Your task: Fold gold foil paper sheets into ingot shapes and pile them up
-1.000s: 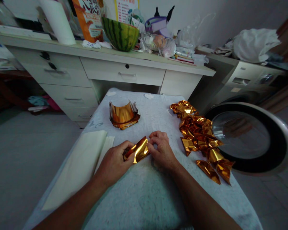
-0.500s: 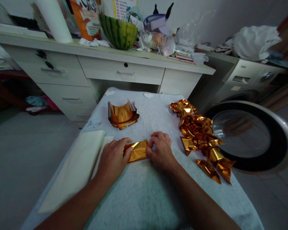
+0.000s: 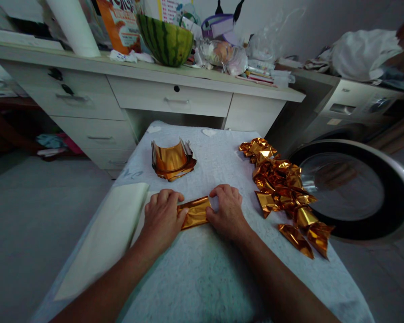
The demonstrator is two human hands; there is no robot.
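A flat folded strip of gold foil paper [image 3: 195, 212] lies on the cloth-covered table between my hands. My left hand [image 3: 164, 214] grips its left end, with the thumb on top and the fingers along the far edge. At the right end, my right hand [image 3: 226, 210] has its thumb pressed on the strip and its fingers curved around the corner. Behind the strip stands a curved stack of gold foil sheets [image 3: 173, 159]. Several folded gold foil pieces [image 3: 278, 177] are heaped to the right.
White paper sheets [image 3: 107, 237] lie along the table's left side. Beyond the table is a white desk [image 3: 175, 96] with half a watermelon [image 3: 164, 41], a paper roll [image 3: 74, 29] and plastic bags. To the right, a washing machine's round door [image 3: 350, 188] hangs open beside the table.
The foil strip looks flatter and smoother now. My right fingers have opened out from a tighter pinch at its right end, while my left hand has shifted only slightly.
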